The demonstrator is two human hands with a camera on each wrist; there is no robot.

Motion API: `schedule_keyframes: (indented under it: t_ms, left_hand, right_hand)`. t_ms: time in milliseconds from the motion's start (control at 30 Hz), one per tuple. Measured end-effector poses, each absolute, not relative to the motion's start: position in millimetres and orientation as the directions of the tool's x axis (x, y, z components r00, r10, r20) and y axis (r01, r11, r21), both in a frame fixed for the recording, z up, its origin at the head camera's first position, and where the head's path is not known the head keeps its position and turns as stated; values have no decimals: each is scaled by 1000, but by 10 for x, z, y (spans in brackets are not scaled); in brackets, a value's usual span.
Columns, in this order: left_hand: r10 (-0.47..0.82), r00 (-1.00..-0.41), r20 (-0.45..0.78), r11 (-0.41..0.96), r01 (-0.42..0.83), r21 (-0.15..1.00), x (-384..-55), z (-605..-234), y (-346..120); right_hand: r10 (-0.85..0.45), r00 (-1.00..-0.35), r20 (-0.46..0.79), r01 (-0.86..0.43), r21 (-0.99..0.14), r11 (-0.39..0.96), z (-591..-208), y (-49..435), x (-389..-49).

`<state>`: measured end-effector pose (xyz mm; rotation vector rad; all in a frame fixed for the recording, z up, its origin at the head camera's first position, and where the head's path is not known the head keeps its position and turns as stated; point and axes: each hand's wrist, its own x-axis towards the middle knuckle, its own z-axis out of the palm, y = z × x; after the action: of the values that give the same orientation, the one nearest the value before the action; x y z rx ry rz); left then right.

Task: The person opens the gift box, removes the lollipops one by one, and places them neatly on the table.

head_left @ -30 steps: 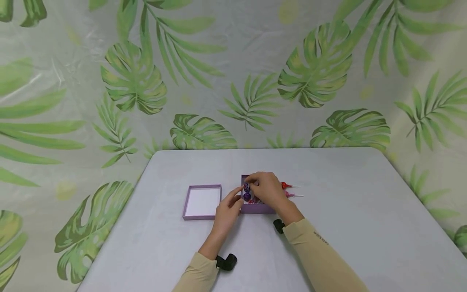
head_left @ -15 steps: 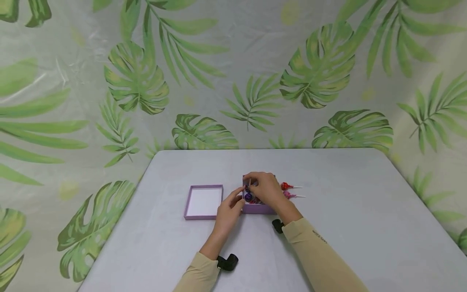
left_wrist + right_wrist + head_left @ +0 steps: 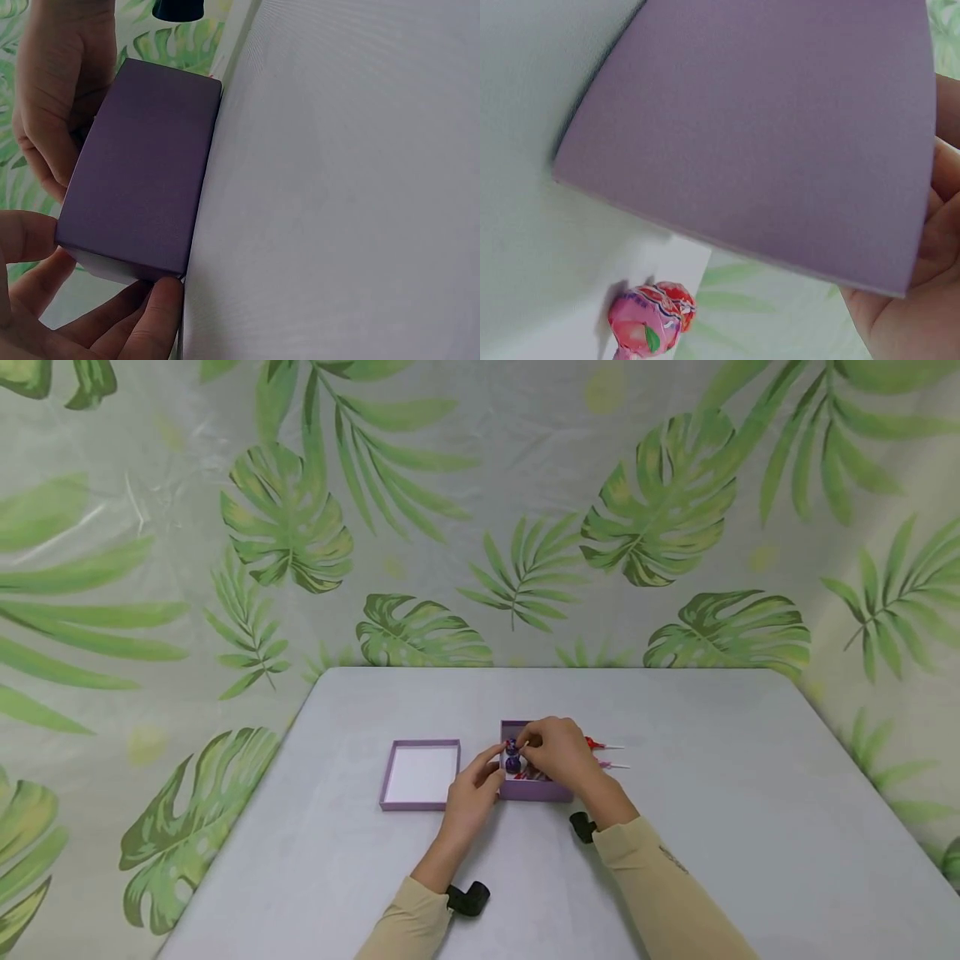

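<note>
A purple box [image 3: 536,790] without its cover stands mid-table, holding several wrapped lollipops. My left hand [image 3: 474,789] rests its fingertips against the box's left side, one finger reaching the top rim. From above, my right hand [image 3: 566,753] reaches into the box and pinches the pale stick of a dark purple lollipop [image 3: 512,746]. Another purple lollipop [image 3: 513,764] lies just in front of it. My right hand hides much of the box's inside. In the wrist views, the box's outer walls [image 3: 142,165] [image 3: 765,135] block the held lollipop.
To the left of the box lies a shallow purple tray-like lid [image 3: 415,807], white inside. Right of the box are a red lollipop [image 3: 596,743] and a pink lollipop [image 3: 639,326], sticks pointing right. A leaf-patterned curtain [image 3: 420,527] hangs behind the white table [image 3: 712,777].
My right hand has shifted slightly right and down, uncovering more of the box's back left corner. The stick between its fingers, upright before, now leans right. My left hand keeps its place at the box.
</note>
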<state>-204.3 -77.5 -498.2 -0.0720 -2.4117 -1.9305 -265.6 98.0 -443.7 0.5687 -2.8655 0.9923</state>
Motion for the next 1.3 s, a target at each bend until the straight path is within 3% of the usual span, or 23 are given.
schedule_keyframes:
  t_ms: [800,1100,1300]
  left_hand:
    - [8,-998,67,214,67,974,-1972,-4929,-783]
    - [7,-998,62,217,62,974,-1990,-4954,-787]
    - [11,-998,64,223,65,973,-1997,-4966,-779]
  right_hand:
    - [-178,-935,307,-345,-665,662,-4150,1343,-2314]
    - [-119,-964,239,-261,-752,605,-4093,1556,-2218]
    - [-95,-961,261,-262,-738,622,-4069,1705,-2172]
